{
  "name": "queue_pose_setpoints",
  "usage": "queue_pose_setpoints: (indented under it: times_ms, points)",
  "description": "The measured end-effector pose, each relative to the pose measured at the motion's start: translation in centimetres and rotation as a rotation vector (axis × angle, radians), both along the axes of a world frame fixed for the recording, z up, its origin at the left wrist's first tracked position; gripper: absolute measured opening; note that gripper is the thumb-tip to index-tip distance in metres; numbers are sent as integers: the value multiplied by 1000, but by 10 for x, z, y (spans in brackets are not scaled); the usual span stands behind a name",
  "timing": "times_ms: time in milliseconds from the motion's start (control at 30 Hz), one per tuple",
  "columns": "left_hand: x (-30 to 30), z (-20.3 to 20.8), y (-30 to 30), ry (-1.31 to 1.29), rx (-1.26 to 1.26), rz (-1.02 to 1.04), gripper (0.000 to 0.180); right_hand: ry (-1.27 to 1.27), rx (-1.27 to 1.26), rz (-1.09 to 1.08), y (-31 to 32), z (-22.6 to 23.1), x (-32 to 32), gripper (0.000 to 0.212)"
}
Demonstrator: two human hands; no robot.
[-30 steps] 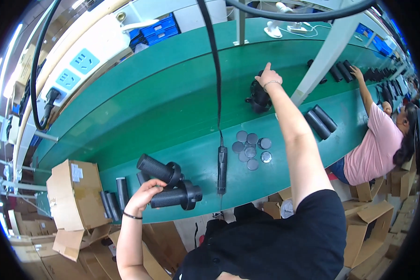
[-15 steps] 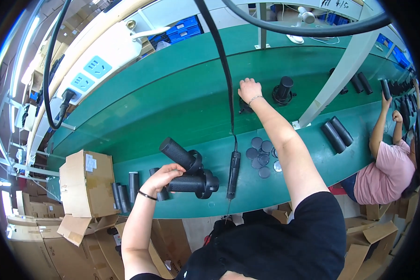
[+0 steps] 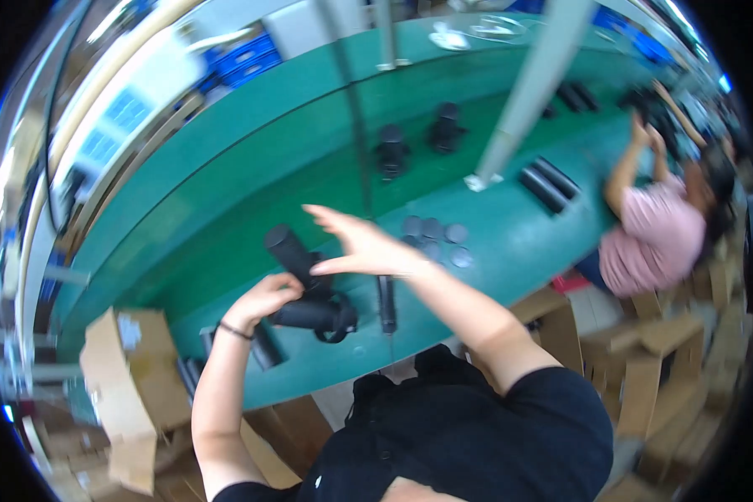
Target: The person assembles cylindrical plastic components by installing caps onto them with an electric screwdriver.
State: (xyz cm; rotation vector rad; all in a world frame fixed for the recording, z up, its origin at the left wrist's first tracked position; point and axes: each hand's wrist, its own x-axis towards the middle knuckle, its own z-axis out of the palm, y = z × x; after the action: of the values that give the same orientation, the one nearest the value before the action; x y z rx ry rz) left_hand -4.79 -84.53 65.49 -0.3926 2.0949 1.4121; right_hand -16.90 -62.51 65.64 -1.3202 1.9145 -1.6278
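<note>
Two black textured cylinders with flanged ends lie on the bench in front of me. My left hand (image 3: 263,299) is closed, with its fingertips between the tilted cylinder (image 3: 286,248) and the lower cylinder (image 3: 305,315); just what it grips is partly hidden. Over the flange of the tilted one reaches my right hand (image 3: 360,245), fingers spread, holding nothing; whether it touches the flange is unclear. A black electric screwdriver (image 3: 386,305) hangs right of them. Farther off, one flanged cylinder (image 3: 391,151) stands upright beside another flanged cylinder (image 3: 446,127).
Several dark round discs (image 3: 431,230) lie right of the screwdriver. Two black tubes (image 3: 550,185) rest beyond the white post (image 3: 523,100). An open cardboard box (image 3: 134,368) stands at left beside more tubes (image 3: 263,347). A co-worker in pink (image 3: 661,222) sits at right.
My right hand has let go of the far upright cylinder and come back, opened, to the nearer pair. The left hand stays at the pair. The whole view has swung, with some blur.
</note>
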Motion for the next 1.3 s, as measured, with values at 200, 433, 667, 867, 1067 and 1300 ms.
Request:
queue_pose_setpoints:
  times_ms: [200, 433, 667, 867, 1067, 1300]
  points:
    - [-1, 1, -11, 13, -44, -84, 23, -22, 88, -147, -90, -33, 18, 74]
    - [-8, 20, -80, 16, -85, 143, 20, 80, 139, -607, -102, -33, -45, 57]
    - [-13, -28, -172, 191, -394, 412, 39, 120, 295, -723, -156, -115, -109, 70]
    - [-68, -45, -162, 406, -880, 360, 41, 279, 112, -937, -131, -98, -66, 74]
    - [-116, -90, -178, 452, -1063, 179, 39, 254, 120, -213, -71, -101, 63, 14]
    - [-93, -20, -96, 614, -1183, -45, 50, -49, 415, -257, -3, -82, 129, 17]
